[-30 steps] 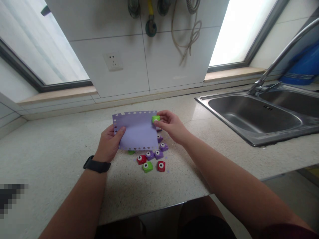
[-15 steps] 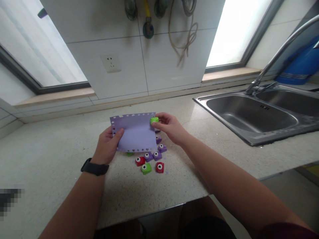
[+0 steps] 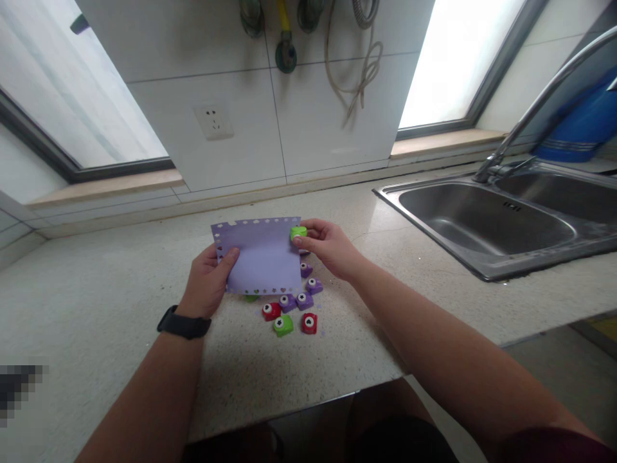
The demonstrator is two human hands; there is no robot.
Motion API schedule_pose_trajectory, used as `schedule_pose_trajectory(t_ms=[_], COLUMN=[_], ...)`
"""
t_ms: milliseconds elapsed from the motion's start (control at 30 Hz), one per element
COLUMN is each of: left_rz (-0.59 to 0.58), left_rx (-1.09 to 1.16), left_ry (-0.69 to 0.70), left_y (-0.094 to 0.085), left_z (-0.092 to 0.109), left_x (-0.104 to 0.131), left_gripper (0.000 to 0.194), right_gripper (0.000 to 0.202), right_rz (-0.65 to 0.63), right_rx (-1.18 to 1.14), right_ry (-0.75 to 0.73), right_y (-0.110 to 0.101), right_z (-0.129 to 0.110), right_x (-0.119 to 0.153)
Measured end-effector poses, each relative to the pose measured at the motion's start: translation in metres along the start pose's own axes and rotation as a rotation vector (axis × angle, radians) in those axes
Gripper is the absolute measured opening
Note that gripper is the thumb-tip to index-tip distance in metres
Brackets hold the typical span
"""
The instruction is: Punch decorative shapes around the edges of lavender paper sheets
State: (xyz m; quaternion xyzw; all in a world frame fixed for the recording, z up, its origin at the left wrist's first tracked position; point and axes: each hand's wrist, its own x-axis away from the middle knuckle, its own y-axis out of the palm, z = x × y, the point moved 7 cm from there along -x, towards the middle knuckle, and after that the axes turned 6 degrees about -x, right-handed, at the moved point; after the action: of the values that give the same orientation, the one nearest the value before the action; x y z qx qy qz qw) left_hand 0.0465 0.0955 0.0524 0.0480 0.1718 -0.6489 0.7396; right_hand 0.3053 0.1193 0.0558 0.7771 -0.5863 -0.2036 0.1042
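A purple sheet of paper [image 3: 263, 257] is held up over the counter, with small shapes punched along its top, left and bottom edges. My left hand [image 3: 209, 276] grips its left side, thumb on the front. At the upper right edge of the sheet, my right hand [image 3: 328, 244] is closed on a green craft punch [image 3: 298, 234]. Below the paper lie several other craft punches: a red one [image 3: 271, 311], a second red one [image 3: 309, 323], a green one [image 3: 283, 325] and purple ones [image 3: 313, 286]. The sheet partly hides some of them.
The speckled counter [image 3: 120, 276] runs along a tiled wall with a socket [image 3: 213, 122]. To the right is a steel double sink [image 3: 482, 212] with a tall faucet [image 3: 496, 157]. Tiny paper bits lie around the punches.
The paper has shifted very slightly left. Both hands keep the same hold, and the punches on the counter stay in place.
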Motion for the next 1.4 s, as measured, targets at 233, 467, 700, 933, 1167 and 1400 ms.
schedule_pose_trajectory(t_ms=[233, 467, 700, 933, 1167, 1400], left_rz=[0.014, 0.012, 0.006, -0.005, -0.009, -0.008], left_rx=[0.010, 0.028, 0.032, 0.048, 0.030, 0.004], left_ry=[-0.017, -0.028, -0.019, -0.029, -0.019, -0.020], left_y=[-0.001, 0.000, 0.000, 0.000, 0.000, 0.001], left_z=[0.000, 0.001, 0.001, 0.001, 0.000, 0.003], left_x=[0.000, 0.000, 0.000, 0.000, 0.001, 0.001], left_gripper=[0.049, 0.046, 0.045, 0.044, 0.044, 0.046], right_gripper=[0.044, 0.044, 0.045, 0.044, 0.043, 0.042], right_rz=[-0.018, -0.021, -0.028, -0.022, -0.011, -0.014], right_rx=[-0.015, 0.005, 0.023, 0.023, 0.039, 0.060], right_ry=[-0.015, -0.034, -0.029, -0.038, -0.042, -0.044], right_y=[0.002, 0.002, 0.001, 0.003, 0.004, 0.005], right_z=[-0.001, -0.003, -0.003, -0.006, -0.009, -0.011], right_x=[0.000, 0.000, 0.000, 0.001, 0.003, 0.004])
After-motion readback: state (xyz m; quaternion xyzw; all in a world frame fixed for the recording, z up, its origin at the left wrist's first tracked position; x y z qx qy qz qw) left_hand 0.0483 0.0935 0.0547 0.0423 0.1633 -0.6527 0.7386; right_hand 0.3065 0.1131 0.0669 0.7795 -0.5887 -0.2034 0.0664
